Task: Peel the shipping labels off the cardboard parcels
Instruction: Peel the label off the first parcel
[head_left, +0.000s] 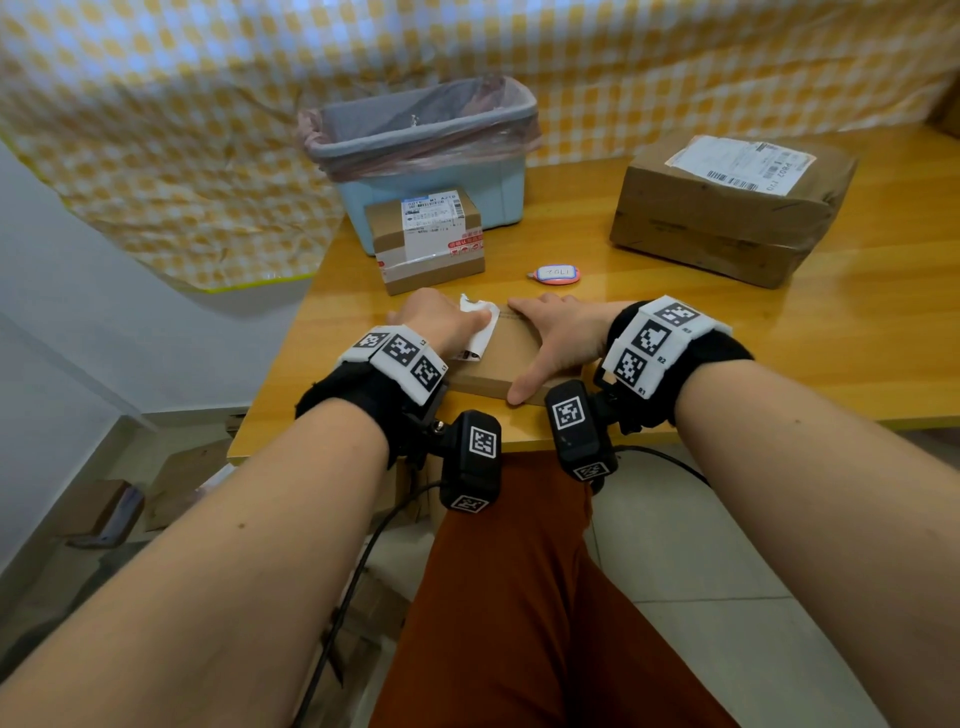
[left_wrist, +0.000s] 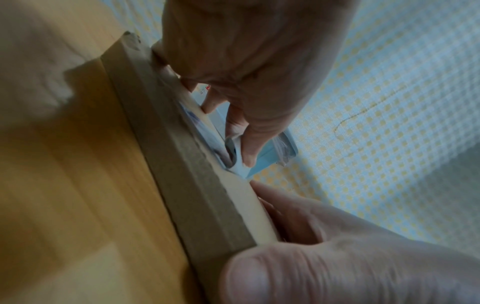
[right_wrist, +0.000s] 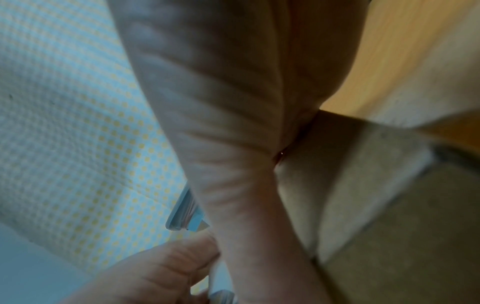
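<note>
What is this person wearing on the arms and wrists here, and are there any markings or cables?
Forearms are bare, no sleeves. Each wrist carries a black band topped with white plates printed with black square fiducial tags, and a black tagged camera block hangs beneath. A dark cable trails downward. Left hand and right hand are ungloved.

The left hand (head_left: 441, 322) pinched the crumpled white label (head_left: 478, 327) up off the flat parcel (head_left: 511, 358) while the right hand (head_left: 558, 338) pressed flat on top.

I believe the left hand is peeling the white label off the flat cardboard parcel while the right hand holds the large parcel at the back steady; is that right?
Not quite: in the head view the right hand presses on the same flat cardboard parcel whose white label the left hand is peeling.
</note>
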